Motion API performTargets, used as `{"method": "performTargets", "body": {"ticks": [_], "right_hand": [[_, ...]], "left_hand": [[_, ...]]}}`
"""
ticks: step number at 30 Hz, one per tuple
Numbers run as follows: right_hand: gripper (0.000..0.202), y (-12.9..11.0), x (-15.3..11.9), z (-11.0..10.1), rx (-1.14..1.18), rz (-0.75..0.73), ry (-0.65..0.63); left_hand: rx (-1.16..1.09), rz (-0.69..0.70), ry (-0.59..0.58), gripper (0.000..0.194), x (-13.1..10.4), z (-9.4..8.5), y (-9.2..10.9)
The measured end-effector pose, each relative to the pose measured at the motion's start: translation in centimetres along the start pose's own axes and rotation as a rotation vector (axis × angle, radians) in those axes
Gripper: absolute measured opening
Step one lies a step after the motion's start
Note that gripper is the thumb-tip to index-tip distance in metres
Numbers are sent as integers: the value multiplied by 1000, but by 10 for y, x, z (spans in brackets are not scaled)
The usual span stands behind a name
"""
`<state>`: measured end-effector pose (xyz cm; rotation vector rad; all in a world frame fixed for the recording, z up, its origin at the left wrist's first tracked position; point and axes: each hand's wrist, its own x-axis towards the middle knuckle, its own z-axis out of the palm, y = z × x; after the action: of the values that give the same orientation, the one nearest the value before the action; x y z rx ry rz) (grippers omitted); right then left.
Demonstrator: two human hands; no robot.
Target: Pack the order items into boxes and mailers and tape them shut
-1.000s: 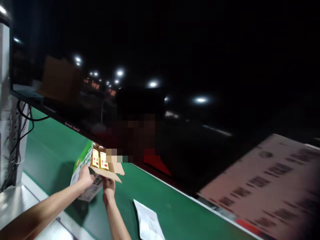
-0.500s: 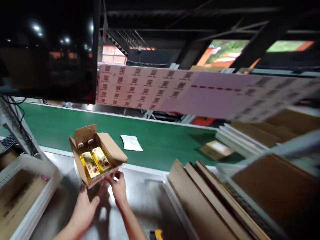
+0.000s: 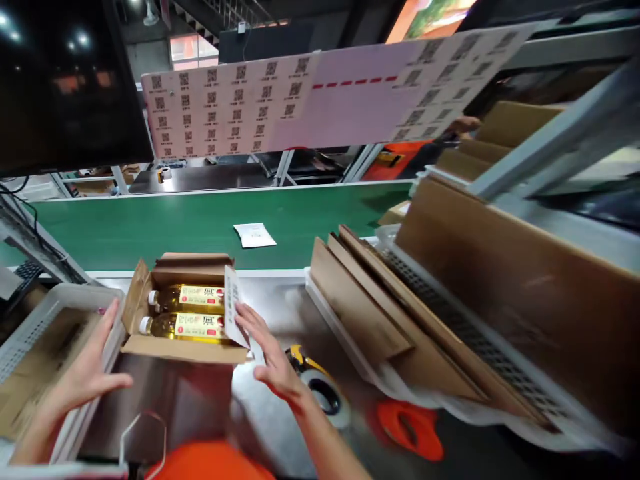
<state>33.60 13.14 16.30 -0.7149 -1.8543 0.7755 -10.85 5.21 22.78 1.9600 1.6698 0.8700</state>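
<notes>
An open cardboard box (image 3: 190, 348) lies on the metal table with two bottles of yellow liquid (image 3: 200, 325) inside. The bottles lie side by side, their white caps pointing left and cream labels facing up. My left hand (image 3: 83, 377) is to the left of the box, thumb and fingers spread, holding nothing. Against the box's raised right flap (image 3: 234, 307), which is pale on its outer side, rest the outstretched fingers of my right hand (image 3: 270, 357). Its thumb stands apart. Just beyond that wrist is a tape dispenser (image 3: 320, 387) with a wide roll.
A white crate (image 3: 55, 293) stands at left, holding cardboard. Flat cardboard sheets (image 3: 360, 300) fill a crate at right. Behind runs a green conveyor (image 3: 150, 230) carrying a white packet (image 3: 255, 235). An orange object (image 3: 413, 427) lies lower right. A dark monitor (image 3: 65, 93) overhangs the left.
The box, held tilted in both hands before, now rests on the table, turned so the bottles lie crosswise. My left hand has let go and moved left. The view has tipped downward.
</notes>
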Motion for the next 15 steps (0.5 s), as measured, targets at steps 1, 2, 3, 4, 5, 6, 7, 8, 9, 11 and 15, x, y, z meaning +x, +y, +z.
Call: {"method": "performTargets", "body": {"ticks": [1, 2, 3, 4, 5, 6, 7, 8, 9, 11, 15], "right_hand": [[101, -2, 8, 0, -85, -36, -56], [96, -3, 18, 0, -164, -48, -86], [85, -3, 26, 1, -217, -39, -94], [71, -4, 33, 2, -237, -16, -85], [55, -4, 37, 5, -222, 17, -61], [41, -5, 38, 10, -183, 58, -25], [31, -5, 37, 17, -132, 106, 28], [28, -4, 34, 25, -80, 157, 103], [32, -3, 31, 35, -36, 214, 200], [56, -1, 27, 55, 25, 343, 426], [87, 3, 35, 74, 91, 532, 631]], "left_hand": [[-59, 81, -41, 117, 16, 0, 7], [-88, 139, -119, 103, 32, 1, 16], [-94, 173, -215, 87, 47, 3, 25], [-90, 181, -305, 75, 60, 5, 33], [-88, 166, -364, 69, 69, 8, 38], [-94, 132, -369, 67, 75, 13, 41], [-108, 84, -326, 70, 79, 19, 40], [-124, 20, -253, 75, 80, 27, 38], [-132, -57, -156, 81, 81, 35, 34], [-130, -182, 46, 86, 83, 51, 25], [26, -22, 161, 93, 112, 53, 12]]}}
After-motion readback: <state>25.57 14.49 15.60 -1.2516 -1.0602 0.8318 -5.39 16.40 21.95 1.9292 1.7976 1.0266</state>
